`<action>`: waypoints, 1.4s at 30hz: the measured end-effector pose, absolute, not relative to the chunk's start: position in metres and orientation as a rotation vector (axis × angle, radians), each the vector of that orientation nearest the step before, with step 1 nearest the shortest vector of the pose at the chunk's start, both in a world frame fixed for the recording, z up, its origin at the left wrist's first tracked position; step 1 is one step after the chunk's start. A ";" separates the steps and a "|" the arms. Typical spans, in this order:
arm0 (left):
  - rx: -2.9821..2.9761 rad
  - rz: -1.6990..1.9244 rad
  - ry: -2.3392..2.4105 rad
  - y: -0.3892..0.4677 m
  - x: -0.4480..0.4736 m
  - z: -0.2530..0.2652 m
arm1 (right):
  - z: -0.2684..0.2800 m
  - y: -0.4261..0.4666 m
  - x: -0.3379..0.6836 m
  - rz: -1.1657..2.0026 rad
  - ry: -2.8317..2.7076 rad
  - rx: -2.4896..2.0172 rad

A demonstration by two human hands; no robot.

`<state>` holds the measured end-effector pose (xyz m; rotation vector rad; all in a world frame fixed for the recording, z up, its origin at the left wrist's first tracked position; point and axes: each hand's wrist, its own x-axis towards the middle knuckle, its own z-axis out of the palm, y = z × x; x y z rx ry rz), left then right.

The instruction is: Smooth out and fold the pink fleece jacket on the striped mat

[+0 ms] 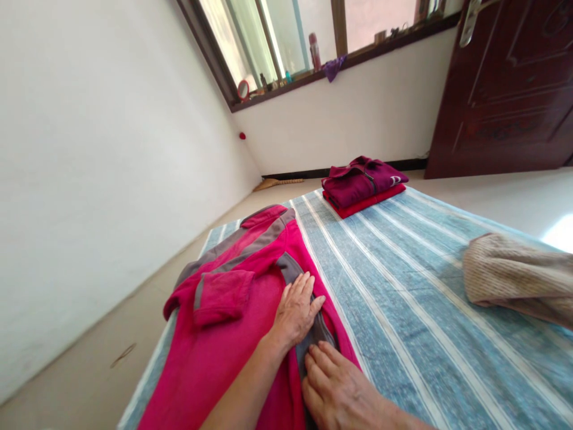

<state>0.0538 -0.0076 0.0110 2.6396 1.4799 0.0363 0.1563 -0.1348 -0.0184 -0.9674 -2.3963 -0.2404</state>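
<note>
Left hand (295,307): fingers flat, slightly spread, resting on a grey strip (289,267) of a pink garment (215,352). Right hand (329,382): fingers bent over the strip; whether they pinch cloth, I cannot tell. The garment lies on a blue striped sheet (380,298), one sleeve (224,295) turned inward, its body not yet folded up. Beyond, a folded clothes stack (364,185) looks finished.

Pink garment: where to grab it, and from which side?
Probably pinch the far part of the pink garment's long right edge, coming from the right. It runs nearly straight on the striped sheet and is uncovered there; the left hand lies beside it, the right hand nearer the camera.
</note>
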 end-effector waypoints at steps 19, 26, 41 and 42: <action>2.664 0.102 1.453 -0.008 0.053 0.005 | -0.027 -0.141 0.146 -0.403 -2.435 -0.957; 2.644 0.100 1.486 -0.013 0.055 0.007 | -0.027 -0.135 0.143 -0.484 -2.535 -0.739; 2.649 0.281 1.445 -0.015 0.050 -0.003 | -0.057 -0.129 0.131 -0.464 -1.960 -0.780; 2.649 0.284 1.446 -0.014 0.050 -0.003 | -0.059 -0.130 0.131 -0.471 -1.988 -0.780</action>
